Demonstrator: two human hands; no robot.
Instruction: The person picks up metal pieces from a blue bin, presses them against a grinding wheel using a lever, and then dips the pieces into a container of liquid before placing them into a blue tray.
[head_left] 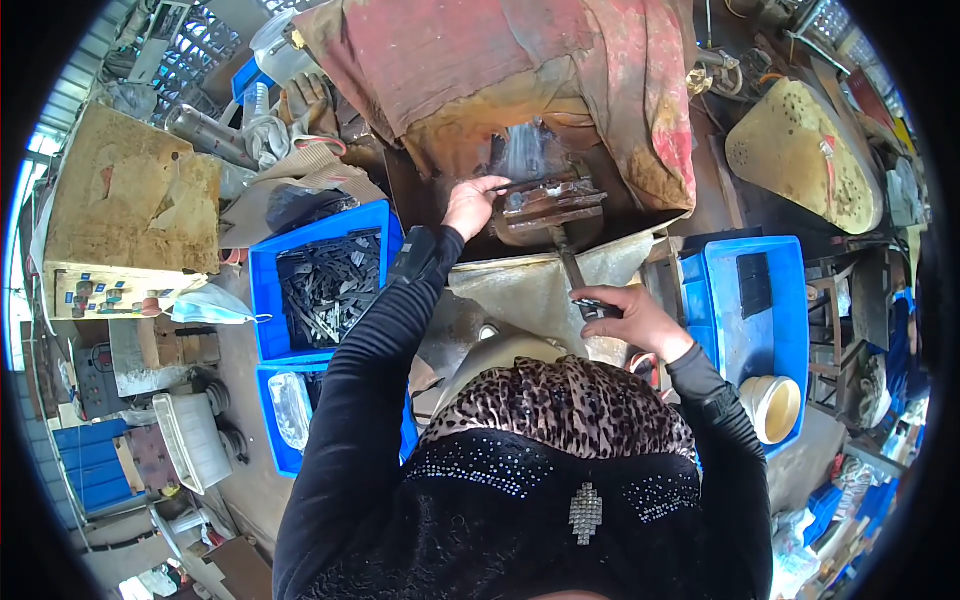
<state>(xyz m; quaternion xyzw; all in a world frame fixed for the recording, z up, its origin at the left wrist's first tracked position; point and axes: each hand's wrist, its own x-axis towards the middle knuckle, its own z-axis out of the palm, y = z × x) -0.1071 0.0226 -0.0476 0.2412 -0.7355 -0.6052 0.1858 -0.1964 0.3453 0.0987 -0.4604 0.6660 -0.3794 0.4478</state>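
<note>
My left hand [472,205] is closed, thumb and fingers pinching the end of a thin dark strip [513,186] at the back edge of a rusty metal clamp [555,208]. A metal lever [567,262] runs from the clamp toward me. My right hand [640,318] is closed around the lever's near end, thumb on top. Behind the clamp, a pale streak [525,152] like spray shows against a wet brown cloth. A stained red cloth [470,65] hangs over the machine above both hands.
A blue crate [257,300] of dark metal strips stands left, a second blue crate [278,440] below it. On the right, a blue tray [705,300] holds a dark stack and a cream tub [772,408]. A worn control box [130,190] with knobs stands far left.
</note>
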